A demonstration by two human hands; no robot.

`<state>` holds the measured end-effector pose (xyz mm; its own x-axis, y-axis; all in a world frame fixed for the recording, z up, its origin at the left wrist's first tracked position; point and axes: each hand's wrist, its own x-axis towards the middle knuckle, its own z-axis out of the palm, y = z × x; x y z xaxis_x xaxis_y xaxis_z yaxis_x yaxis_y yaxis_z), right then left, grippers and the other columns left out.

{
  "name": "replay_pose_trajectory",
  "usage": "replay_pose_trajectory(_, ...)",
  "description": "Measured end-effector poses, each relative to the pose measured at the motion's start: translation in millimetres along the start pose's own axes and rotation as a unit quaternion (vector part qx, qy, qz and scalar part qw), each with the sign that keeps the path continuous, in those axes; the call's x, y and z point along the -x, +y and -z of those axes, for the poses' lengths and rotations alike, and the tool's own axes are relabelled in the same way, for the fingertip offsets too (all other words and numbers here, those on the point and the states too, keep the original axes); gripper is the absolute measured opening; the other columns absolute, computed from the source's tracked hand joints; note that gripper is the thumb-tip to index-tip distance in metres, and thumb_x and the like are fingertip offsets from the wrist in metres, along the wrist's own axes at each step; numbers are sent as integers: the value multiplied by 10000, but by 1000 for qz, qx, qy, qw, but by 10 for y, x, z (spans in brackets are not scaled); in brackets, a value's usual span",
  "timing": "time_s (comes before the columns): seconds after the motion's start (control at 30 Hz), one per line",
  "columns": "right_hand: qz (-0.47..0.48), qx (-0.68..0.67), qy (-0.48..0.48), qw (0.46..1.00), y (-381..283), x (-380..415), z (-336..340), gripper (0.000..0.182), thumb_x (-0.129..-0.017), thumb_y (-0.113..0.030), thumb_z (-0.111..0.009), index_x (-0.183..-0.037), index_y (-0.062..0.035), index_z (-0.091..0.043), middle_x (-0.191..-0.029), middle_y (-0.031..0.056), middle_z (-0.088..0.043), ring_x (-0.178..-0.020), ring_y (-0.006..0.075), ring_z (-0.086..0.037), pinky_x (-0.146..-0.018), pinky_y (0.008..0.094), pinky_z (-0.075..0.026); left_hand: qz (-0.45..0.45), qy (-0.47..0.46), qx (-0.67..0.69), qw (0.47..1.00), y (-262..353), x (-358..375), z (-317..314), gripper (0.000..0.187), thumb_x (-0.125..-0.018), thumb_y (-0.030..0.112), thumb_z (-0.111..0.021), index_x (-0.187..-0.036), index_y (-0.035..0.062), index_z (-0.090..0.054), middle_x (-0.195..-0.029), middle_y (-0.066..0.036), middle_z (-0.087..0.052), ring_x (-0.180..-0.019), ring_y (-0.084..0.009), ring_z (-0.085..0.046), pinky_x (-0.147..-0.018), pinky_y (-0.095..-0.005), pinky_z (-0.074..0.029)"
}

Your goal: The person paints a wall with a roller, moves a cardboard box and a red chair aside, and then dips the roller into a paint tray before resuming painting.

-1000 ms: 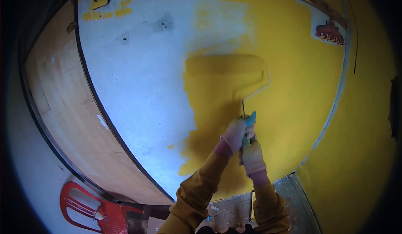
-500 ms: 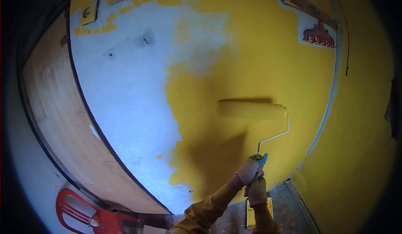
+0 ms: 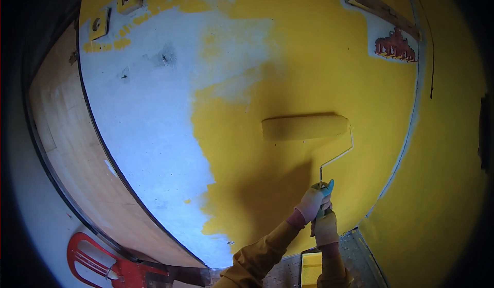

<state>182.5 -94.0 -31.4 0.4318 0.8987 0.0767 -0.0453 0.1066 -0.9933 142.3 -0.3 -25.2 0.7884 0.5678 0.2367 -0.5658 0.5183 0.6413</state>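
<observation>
Both my hands, in pale work gloves, grip the handle of a long-frame paint roller. My left hand (image 3: 310,204) is closed round the upper part of the handle, a teal patch showing near its fingertips. Below it, my right hand (image 3: 325,230) is closed round the lower end. The wide roller sleeve (image 3: 305,127), covered in yellow paint, lies nearly level against the yellow part of the wall (image 3: 329,82). From its right end the bent wire frame (image 3: 352,145) runs down to the handle. Left of the sleeve, the wall surface is bare whitish blue (image 3: 149,133).
A yellow paint tray (image 3: 311,267) stands on the floor beneath my arms. At lower left is a red plastic chair (image 3: 77,247), beside a wooden door panel (image 3: 67,108). Upper left holds sockets (image 3: 99,24); a wooden strip (image 3: 381,11) is fixed at upper right.
The roller has moved up the wall a little, with both hands still on its handle. The view has shifted slightly, so the wall's left part appears further left and lower.
</observation>
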Motion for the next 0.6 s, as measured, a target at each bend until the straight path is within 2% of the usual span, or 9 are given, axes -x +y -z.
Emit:
replay_pose_trajectory(0.1,33,57,-29,997,59,50,29,283,-839,-314,-476,-834,-34,-439,-497,56,-462,-368,122,-462,-321,274,-362,-55,95,-155,982,18,174,-259,169,-870,247,-474,-759,120,-464,-460,38,-334,-371,-102,-350,-491,-276,-386)
replay_pose_trajectory(0.13,144,127,-51,980,81,132,15,325,-838,-331,-459,-886,-11,-431,-493,80,-475,-380,141,-494,-330,294,-380,-40,155,-224,961,-6,305,-343,199,-867,251,-479,-728,113,-448,-454,38,-327,-365,-99,-342,-471,-267,-377)
replay_pose_trajectory(0.17,391,298,32,870,348,53,-5,276,-750,-128,-528,-1004,-33,-479,-640,135,-547,-535,274,-561,-422,337,-445,-25,216,-290,932,12,384,-404,230,-865,256,-484,-697,107,-431,-447,37,-320,-358,-95,-333,-450,-258,-368)
replay_pose_trajectory(0.27,361,326,-52,872,669,-22,-68,367,-734,-119,-528,-1081,-28,-449,-698,160,-543,-547,317,-550,-459,362,-459,-56,279,-315,905,100,530,-484,284,-864,264,-482,-643,105,-397,-436,36,-312,-348,-92,-320,-441,-260,-361)
replay_pose_trajectory(0.37,214,132,-45,967,306,1,-305,330,-832,-350,-469,-863,-23,-441,-467,58,-453,-354,137,-462,-325,285,-374,-65,197,-305,929,417,468,-374,286,-859,263,-491,-641,106,-393,-436,36,-312,-346,-90,-318,-441,-258,-355)
replay_pose_trajectory(0.43,17,95,-83,992,236,-205,-367,243,-765,-124,-510,-989,-43,-460,-680,150,-528,-511,296,-524,-446,357,-423,-60,174,-281,942,637,355,-437,272,-858,266,-491,-657,112,-393,-438,41,-312,-344,-90,-311,-442,-253,-349)
replay_pose_trajectory(0.47,228,190,-54,954,472,-362,-367,185,-816,-221,-491,-904,-59,-475,-603,109,-505,-485,236,-513,-429,326,-397,-56,141,-269,951,726,267,-439,268,-858,268,-491,-660,117,-392,-439,44,-310,-344,-90,-307,-443,-253,-348)
replay_pose_trajectory(0.5,231,189,-55,953,265,-341,-415,185,-816,-221,-491,-904,-59,-475,-603,109,-505,-485,236,-513,-429,326,-397,-48,109,-256,959,803,193,-454,265,-858,270,-491,-663,121,-390,-439,47,-307,-344,-90,-304,-445,-253,-346)
replay_pose_trajectory(0.6,-8,-21,-41,999,-348,-201,-500,301,-838,-355,-464,-862,-56,-483,-535,47,-456,-447,137,-475,-420,277,-385,-41,114,-219,968,830,137,-468,254,-854,265,-503,-667,133,-394,-437,48,-303,-344,-92,-306,-453,-262,-348)
